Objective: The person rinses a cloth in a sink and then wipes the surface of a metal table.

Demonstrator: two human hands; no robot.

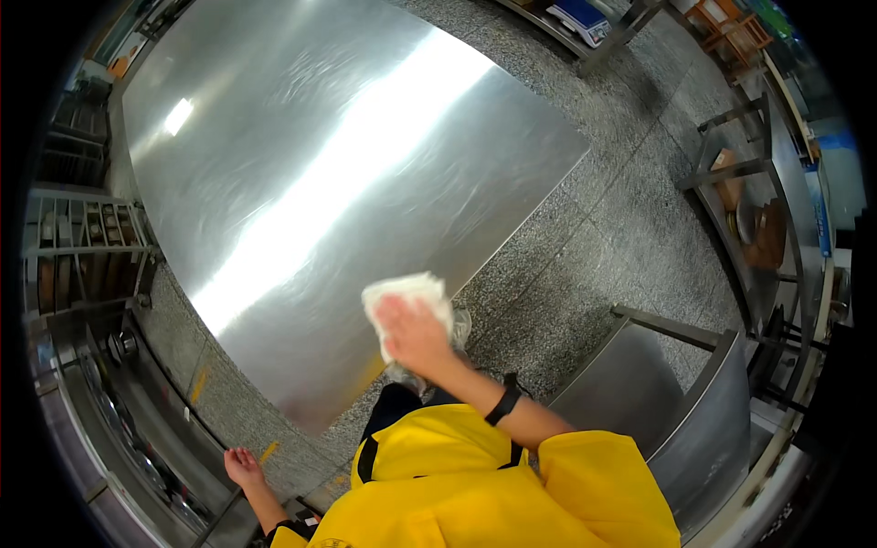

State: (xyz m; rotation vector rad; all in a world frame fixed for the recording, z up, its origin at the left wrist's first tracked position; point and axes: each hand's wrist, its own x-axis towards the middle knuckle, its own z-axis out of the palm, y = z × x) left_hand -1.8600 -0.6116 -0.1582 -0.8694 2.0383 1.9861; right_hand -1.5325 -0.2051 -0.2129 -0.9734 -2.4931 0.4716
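Observation:
My right hand [411, 335] lies flat on a folded white cloth [409, 286], fingers spread over it, at the near right edge of a large stainless steel table [438, 198]. Motion blurs this hand a little, and a black band circles its wrist. My left hand [244, 467] hangs off to the lower left, away from the table, with its fingers loosely curled and nothing seen in it. Bright light streaks reflect across the steel top.
A steel table with a lower shelf [706, 404] stands close at the right. Farther right is a shelf unit [781, 178] holding pans. A blue-topped scale [582, 17] sits at the top. A rack [89, 250] and a steel counter [82, 418] line the left. Speckled floor lies between.

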